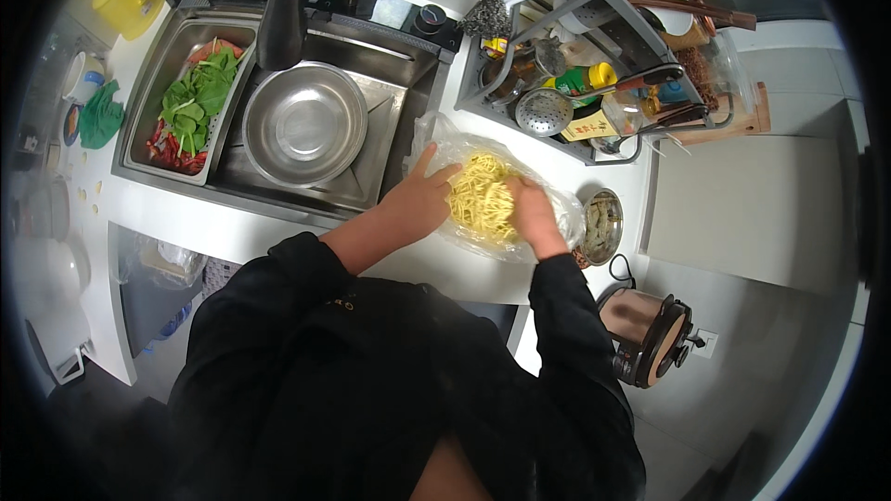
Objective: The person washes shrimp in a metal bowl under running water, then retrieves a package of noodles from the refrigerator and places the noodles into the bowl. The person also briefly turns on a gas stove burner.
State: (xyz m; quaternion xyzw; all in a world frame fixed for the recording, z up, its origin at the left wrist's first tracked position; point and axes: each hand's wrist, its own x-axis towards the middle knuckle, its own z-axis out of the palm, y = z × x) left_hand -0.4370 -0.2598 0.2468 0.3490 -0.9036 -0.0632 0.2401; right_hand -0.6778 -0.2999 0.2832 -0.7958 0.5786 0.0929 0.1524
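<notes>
Yellow noodles (482,205) lie in a heap on a clear plastic bag (550,223), spread on the white counter right of the sink. My right hand (534,212) curls into the heap's right side, its fingertips partly hidden among the strands. On the opposite side is my left hand (421,196), back up and fingers spread, resting at the bag's edge and touching the heap's left border. Its underside is out of sight.
A steel basin (305,125) sits in the sink (390,108); left of it, a steel tray (226,118) holds leafy greens and red pieces. A grey rack (480,94) carries bottles and utensils. Beyond the bag stand a steel bowl (616,223) and an electric cooker (637,320).
</notes>
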